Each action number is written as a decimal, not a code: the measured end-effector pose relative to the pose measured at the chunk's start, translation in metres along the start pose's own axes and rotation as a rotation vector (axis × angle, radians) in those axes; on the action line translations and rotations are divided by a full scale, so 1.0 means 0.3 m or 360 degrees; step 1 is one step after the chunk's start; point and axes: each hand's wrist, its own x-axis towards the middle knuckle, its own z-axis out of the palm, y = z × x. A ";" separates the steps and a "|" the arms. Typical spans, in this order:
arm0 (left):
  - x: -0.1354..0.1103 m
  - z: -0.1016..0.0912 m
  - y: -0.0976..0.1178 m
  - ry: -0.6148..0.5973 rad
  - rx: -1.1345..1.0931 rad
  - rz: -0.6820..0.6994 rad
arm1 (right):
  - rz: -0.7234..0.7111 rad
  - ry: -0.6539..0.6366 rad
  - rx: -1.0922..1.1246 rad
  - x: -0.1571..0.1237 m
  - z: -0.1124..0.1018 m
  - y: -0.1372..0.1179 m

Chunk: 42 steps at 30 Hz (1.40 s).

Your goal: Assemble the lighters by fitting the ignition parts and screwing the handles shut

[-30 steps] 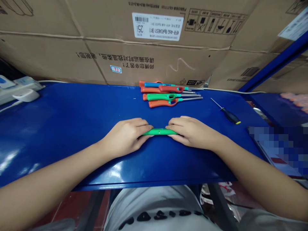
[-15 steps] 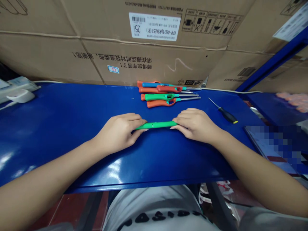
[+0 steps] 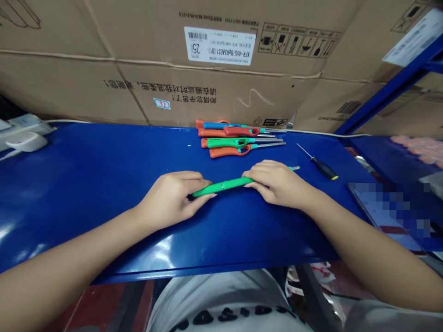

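A green stick lighter [image 3: 221, 186] lies across the blue table [image 3: 104, 184] in front of me, tilted with its right end a little farther away. My left hand [image 3: 173, 198] pinches its left end with closed fingers. My right hand [image 3: 277, 182] is closed over its right part, and the metal tip pokes out past my knuckles. Behind them lies a pile of several orange, green and blue stick lighters [image 3: 231, 138].
A black screwdriver with a yellow end [image 3: 320, 165] lies to the right of the pile. Cardboard boxes [image 3: 207, 60] wall off the back of the table. White objects [image 3: 24, 136] sit at the far left. A blurred flat item [image 3: 391, 207] lies at the right.
Both hands have shifted with the green lighter. It has turned from level to slanted, its right end farther away and its metal tip now showing beyond my right hand.
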 end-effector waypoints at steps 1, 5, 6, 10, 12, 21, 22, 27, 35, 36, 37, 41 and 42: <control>0.000 0.003 0.001 0.0001 -0.0033 -0.0008 | 0.0009 0.0000 -0.0007 -0.001 -0.004 -0.001; 0.006 0.015 0.012 -0.0025 -0.0170 -0.0052 | 0.0096 -0.0074 -0.0057 0.003 -0.012 -0.006; 0.009 0.017 0.017 -0.0027 -0.0208 -0.0066 | 0.0113 -0.0108 -0.0060 0.006 -0.012 -0.010; 0.020 0.024 0.046 -0.0032 -0.0543 -0.0322 | 0.0097 -0.0202 -0.0024 0.021 -0.008 -0.044; 0.025 0.030 0.061 -0.0111 -0.0910 -0.0667 | 0.0090 -0.0150 -0.0060 0.026 -0.004 -0.070; 0.038 0.031 0.070 -0.0395 -0.1630 -0.1092 | -0.0002 -0.0002 -0.0281 0.022 0.015 -0.122; 0.034 0.029 0.066 -0.0361 -0.1486 -0.0994 | -0.0017 -0.0009 -0.0303 0.022 0.015 -0.120; 0.001 0.035 0.039 -0.0178 -0.0496 -0.0189 | -0.0031 -0.0035 -0.0161 0.020 0.015 -0.114; -0.014 0.041 0.028 -0.0294 -0.0291 0.0191 | -0.0009 -0.0240 0.0074 0.017 0.004 -0.124; -0.013 0.040 0.026 -0.0300 -0.0282 0.0192 | 0.0006 -0.0242 0.0092 0.018 0.001 -0.124; -0.010 0.038 0.023 -0.0306 -0.0262 0.0189 | 0.0025 -0.0243 0.0109 0.018 -0.003 -0.122; 0.003 0.024 -0.004 -0.0301 -0.0182 0.0156 | 0.0143 -0.0289 0.0067 0.016 -0.030 -0.096; 0.006 0.019 -0.012 -0.0302 -0.0183 0.0137 | 0.0173 -0.0315 0.0042 0.014 -0.038 -0.087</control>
